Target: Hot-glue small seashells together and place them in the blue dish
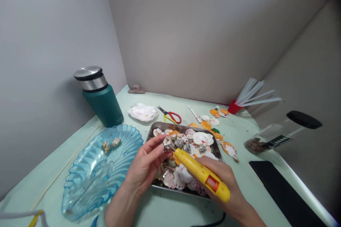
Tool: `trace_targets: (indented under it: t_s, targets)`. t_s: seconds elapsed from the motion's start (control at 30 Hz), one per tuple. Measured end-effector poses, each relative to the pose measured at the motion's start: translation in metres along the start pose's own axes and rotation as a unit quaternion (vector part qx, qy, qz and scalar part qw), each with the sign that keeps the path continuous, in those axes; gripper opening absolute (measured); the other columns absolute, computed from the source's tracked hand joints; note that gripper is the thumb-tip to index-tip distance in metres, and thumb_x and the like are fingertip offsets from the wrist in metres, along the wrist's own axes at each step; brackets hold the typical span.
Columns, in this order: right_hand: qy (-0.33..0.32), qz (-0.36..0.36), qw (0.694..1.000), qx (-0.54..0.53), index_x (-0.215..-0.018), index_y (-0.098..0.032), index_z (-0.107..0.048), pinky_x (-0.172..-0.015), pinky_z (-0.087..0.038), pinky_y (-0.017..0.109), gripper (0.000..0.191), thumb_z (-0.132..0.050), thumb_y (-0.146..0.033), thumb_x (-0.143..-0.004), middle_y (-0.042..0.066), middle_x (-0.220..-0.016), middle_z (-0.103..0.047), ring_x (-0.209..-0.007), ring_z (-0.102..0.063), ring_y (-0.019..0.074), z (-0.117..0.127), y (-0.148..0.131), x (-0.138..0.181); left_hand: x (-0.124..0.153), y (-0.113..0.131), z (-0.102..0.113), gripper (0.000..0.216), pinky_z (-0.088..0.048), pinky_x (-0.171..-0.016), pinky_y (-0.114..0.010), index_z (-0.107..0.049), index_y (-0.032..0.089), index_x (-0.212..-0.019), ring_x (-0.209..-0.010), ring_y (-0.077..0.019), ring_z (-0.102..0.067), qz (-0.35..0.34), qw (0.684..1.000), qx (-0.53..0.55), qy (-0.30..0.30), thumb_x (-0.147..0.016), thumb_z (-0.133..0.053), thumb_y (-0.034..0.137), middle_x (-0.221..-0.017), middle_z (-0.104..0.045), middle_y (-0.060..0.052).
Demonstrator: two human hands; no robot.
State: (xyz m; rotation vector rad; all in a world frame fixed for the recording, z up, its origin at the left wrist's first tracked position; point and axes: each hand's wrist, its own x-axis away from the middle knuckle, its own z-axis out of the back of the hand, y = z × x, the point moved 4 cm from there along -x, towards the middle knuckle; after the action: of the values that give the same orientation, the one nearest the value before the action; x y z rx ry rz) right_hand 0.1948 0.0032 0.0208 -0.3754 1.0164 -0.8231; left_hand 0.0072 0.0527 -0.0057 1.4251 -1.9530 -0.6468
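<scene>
Above the metal tray (pixel 181 192), in the head view, a small shell (pixel 167 142) is pinched between the thumb and fingertips of the left hand (pixel 145 163). A yellow pen-shaped tool (pixel 198 170) is gripped in the right hand (pixel 225 173), the fingers being wrapped around its barrel. The tool's long axis is slanted from lower right to upper left, so that its thin metal tip is aimed at the shell; whether the two are touching cannot be told. The shell is set ahead and to the left of the right hand, from which it is separated by the tool's front part, while by the left hand it is held directly.

The shell is seen as rounded, grey and whitish, with a pale opening; finer markings are lost to its small size. Beneath it, the tray is filled with mixed shells (pixel 179 177).
</scene>
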Motion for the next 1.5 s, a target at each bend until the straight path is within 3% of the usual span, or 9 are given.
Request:
trace_targets:
  t_s: [0.6, 0.83, 1.5]
  targets:
    - [-0.012, -0.008, 1.000, 0.001, -0.090, -0.017, -0.066, -0.052, -0.046, 0.025, 0.037, -0.050, -0.051, -0.090, 0.004, -0.068, -0.068, -0.056, -0.061, 0.0169, -0.0007, 0.0004, -0.0008, -0.0004, -0.0016, -0.0011, 0.025, -0.055, -0.075, -0.024, -0.076, 0.015, -0.095, -0.082, -0.0158, -0.068, -0.006, 0.999, -0.019, -0.027, -0.070, -0.077, 0.018, -0.103, -0.074, -0.008]
    - [-0.012, 0.002, 1.000, 0.002, -0.096, -0.018, -0.063, -0.054, -0.046, 0.025, 0.030, -0.052, -0.046, -0.091, 0.004, -0.071, -0.069, -0.057, -0.062, 0.0168, -0.0013, 0.0027, 0.0015, -0.0015, -0.0011, -0.0029, 0.025, -0.056, -0.072, -0.023, -0.075, 0.014, -0.095, -0.078, -0.0143, -0.069, 0.001, 0.999, -0.002, -0.035, -0.070, -0.077, 0.018, -0.100, -0.075, -0.008]
    - [-0.021, 0.008, 1.000, -0.020, -0.088, -0.018, -0.064, -0.052, -0.043, 0.022, 0.030, -0.051, -0.045, -0.092, 0.002, -0.066, -0.064, -0.054, -0.057, 0.0138, -0.0023, -0.0016, -0.0034, -0.0013, -0.0038, -0.0007, 0.028, -0.057, -0.064, -0.021, -0.075, 0.010, -0.094, -0.066, -0.0122, -0.067, 0.035, 0.998, 0.017, -0.041, -0.068, -0.079, 0.017, -0.087, -0.075, -0.008]
